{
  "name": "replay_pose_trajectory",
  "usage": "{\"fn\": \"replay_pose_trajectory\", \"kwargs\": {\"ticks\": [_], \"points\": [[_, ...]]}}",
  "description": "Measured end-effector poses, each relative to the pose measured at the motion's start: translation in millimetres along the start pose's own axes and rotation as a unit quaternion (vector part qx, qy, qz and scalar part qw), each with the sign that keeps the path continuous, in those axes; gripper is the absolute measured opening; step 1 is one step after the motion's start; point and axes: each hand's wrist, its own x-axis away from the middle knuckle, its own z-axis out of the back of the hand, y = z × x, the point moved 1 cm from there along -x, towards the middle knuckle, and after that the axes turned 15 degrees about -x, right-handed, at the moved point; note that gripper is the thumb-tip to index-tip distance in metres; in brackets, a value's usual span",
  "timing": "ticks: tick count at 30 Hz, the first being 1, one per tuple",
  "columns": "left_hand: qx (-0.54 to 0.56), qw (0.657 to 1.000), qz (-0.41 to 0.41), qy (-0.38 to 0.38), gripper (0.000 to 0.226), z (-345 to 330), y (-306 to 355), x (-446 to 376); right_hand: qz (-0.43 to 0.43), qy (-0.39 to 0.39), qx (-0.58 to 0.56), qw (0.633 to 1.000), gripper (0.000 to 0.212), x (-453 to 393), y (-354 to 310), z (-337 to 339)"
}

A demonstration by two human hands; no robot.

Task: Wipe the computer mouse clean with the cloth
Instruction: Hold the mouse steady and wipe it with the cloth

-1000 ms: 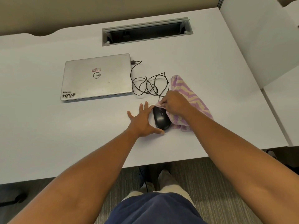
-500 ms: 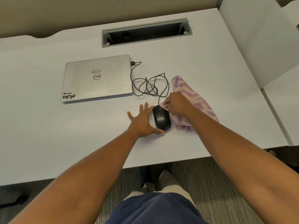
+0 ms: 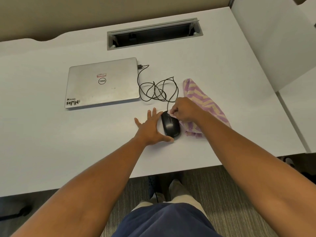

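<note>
Sliding, seemingly, right hand (image 3: 185, 108) and cloth (image 3: 207, 104) toward mouse (image 3: 170, 124) front

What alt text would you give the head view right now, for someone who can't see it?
A right hand presses a corner of a purple-and-cream cloth onto the front of a black wired mouse, while the left hand lies flat against its side. A closed silver laptop sits behind on the white desk.

Matt black plastic mouse (image 3: 170, 124), fluffy terry cloth (image 3: 203, 100), brushed metal laptop (image 3: 102, 82), smooth white desk (image 3: 51, 142).
</note>
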Motion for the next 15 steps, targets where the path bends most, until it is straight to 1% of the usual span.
{"fn": "replay_pose_trajectory", "kwargs": {"ticks": [4, 6, 8, 11, 12, 13, 15], "points": [[-0.006, 1.0, -0.001, -0.001, 0.13, 0.8, 1.5, 0.6, 0.019, -0.113, 0.054, 0.992, 0.024, 8.2, -7.1, 9.5], [-0.007, 1.0, 0.0, -0.003, 0.13, 1.2, 1.8, 0.3, 0.01, -0.13, 0.043, 0.99, 0.023, 7.6, -7.4, 11.1], [-0.004, 1.0, -0.001, -0.003, 0.13, 0.8, 1.3, 0.0, 0.012, -0.097, 0.032, 0.995, 0.024, 5.9, -7.2, 9.8], [0.001, 1.0, -0.001, -0.001, 0.13, 0.0, 0.5, -0.1, 0.005, 0.006, -0.024, 1.0, 0.023, 5.0, -2.2, 1.2], [0.0, 1.0, -0.001, -0.001, 0.13, -0.2, 0.4, -0.2, 0.0, 0.027, -0.035, 0.999, 0.022, 5.8, -0.8, -2.4], [-0.003, 1.0, 0.0, -0.001, 0.131, -0.1, 0.4, -0.2, -0.002, 0.038, -0.038, 0.999, 0.022, 7.1, -0.2, -5.5], [-0.008, 1.0, 0.001, -0.003, 0.131, 0.1, 0.4, -0.8, 0.007, 0.023, -0.038, 0.999, 0.024, 9.3, 0.4, -6.6]]}}
